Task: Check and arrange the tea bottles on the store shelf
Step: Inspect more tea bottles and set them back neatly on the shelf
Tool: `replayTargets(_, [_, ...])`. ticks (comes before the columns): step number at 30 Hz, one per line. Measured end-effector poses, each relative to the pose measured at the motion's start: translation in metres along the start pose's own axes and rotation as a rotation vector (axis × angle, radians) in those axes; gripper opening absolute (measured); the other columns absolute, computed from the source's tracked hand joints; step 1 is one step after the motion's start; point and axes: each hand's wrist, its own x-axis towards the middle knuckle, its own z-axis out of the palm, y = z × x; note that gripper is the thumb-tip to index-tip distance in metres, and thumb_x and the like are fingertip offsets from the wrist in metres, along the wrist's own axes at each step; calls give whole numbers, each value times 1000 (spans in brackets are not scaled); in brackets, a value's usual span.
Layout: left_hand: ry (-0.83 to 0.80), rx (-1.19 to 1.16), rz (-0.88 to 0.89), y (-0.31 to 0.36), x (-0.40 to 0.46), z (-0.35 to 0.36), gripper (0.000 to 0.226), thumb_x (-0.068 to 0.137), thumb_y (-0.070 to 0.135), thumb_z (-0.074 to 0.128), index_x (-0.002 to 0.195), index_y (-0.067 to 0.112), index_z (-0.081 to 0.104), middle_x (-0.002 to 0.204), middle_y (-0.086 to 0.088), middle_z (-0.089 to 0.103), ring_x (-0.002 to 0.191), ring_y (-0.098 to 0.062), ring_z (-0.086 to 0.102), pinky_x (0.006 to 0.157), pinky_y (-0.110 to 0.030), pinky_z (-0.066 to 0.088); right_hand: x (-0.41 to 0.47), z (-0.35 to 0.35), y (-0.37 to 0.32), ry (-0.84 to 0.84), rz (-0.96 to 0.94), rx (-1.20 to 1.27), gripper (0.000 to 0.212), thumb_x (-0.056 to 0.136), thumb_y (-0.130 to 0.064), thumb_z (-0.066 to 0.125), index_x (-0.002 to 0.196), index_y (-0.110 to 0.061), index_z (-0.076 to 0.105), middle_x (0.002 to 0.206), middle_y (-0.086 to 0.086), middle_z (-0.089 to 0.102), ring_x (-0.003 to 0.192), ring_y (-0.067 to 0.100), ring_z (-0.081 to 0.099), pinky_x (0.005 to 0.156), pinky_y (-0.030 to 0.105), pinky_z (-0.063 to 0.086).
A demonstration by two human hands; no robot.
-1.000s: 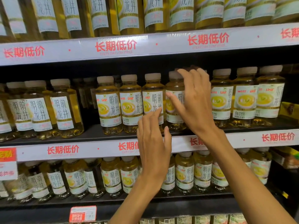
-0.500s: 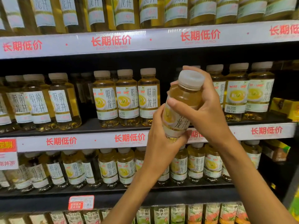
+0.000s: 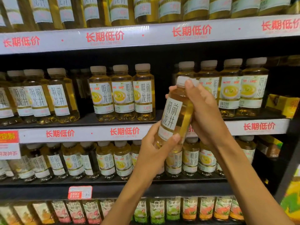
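I hold one tea bottle (image 3: 174,116) off the shelf, tilted, its white label facing me and its pale cap at the top. My left hand (image 3: 155,153) grips its base from below. My right hand (image 3: 206,111) wraps its upper body, thumb up by the cap. On the middle shelf (image 3: 90,133) stand rows of the same yellow tea bottles (image 3: 121,93), with a dark gap between the middle group and the right group (image 3: 230,88), just behind the held bottle.
The shelf above (image 3: 146,34) and the shelf below (image 3: 113,161) carry more tea bottles. The bottom row holds differently labelled drinks (image 3: 190,208). Yellow boxes (image 3: 282,106) sit at the right end. A red price tag (image 3: 79,192) hangs on the lower rail.
My right hand pulled a bottle out of the middle shelf row and my left hand took its base. The bottle has since been turned so its label text faces me.
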Motion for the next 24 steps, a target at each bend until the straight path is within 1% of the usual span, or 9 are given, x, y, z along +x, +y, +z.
replayTargets(4, [4,-104,-80,-1,-6,13,45,86,57,53,118,26,61,114,3,70,109,-13,64,90,-25,52,-2,-7,-5,-39,49,111,50,86,-51,43,121,-19,57,112,2,70,108,15,64,85,25,53])
replayTargets(7, [-102,-422,-179,-3,-12,19,57,89,59,41,121,19,65,103,-11,70,85,-20,68,71,-25,54,-3,-13,-6,-85,178,309,60,87,-48,42,130,-7,51,120,17,65,112,27,62,90,37,53])
replayTargets(9, [-164,-502,-223,-3,-16,22,62,92,59,37,127,13,59,100,-15,68,79,-20,67,67,-27,53,-7,-14,-5,-133,244,382,58,87,-48,40,126,-7,53,114,18,67,104,29,66,82,39,57])
replayTargets(11, [-174,-425,-242,-10,-19,23,65,90,62,35,131,16,56,105,-15,68,87,-22,67,74,-31,54,-11,-17,-3,-132,230,384,53,87,-47,41,118,-7,57,101,13,71,92,25,70,76,37,58])
replayTargets(13, [-111,-229,-226,-16,-22,21,59,85,67,35,128,35,58,118,-2,68,108,-17,64,96,-37,48,-15,-20,-2,-89,183,287,53,87,-46,43,112,-3,60,95,13,71,85,21,70,77,35,58])
replayTargets(16, [-57,-38,-154,-12,-23,21,58,80,72,35,128,43,53,125,16,63,119,-3,57,107,-36,40,-20,-21,-1,-48,122,120,50,89,-45,45,112,-3,62,104,16,69,93,20,68,80,30,55])
replayTargets(20, [-28,-99,-137,-9,-24,22,49,79,69,42,116,45,63,118,11,68,109,-8,64,98,-36,50,-20,-15,-1,-83,165,41,49,87,-51,47,115,-13,62,108,7,71,102,18,67,82,28,56])
replayTargets(22, [-67,-311,-217,-5,-25,16,51,78,68,45,113,40,67,107,-1,72,90,-17,71,77,-33,57,-16,-12,-3,-108,192,98,54,87,-51,45,117,-9,61,108,11,71,105,22,66,81,30,57])
replayTargets(24, [-159,-547,-335,0,-27,11,68,79,67,47,125,17,59,95,-14,71,71,-23,69,58,-29,54,-14,-9,-4,-131,213,256,52,87,-50,43,111,-10,65,107,14,71,106,27,66,87,38,55])
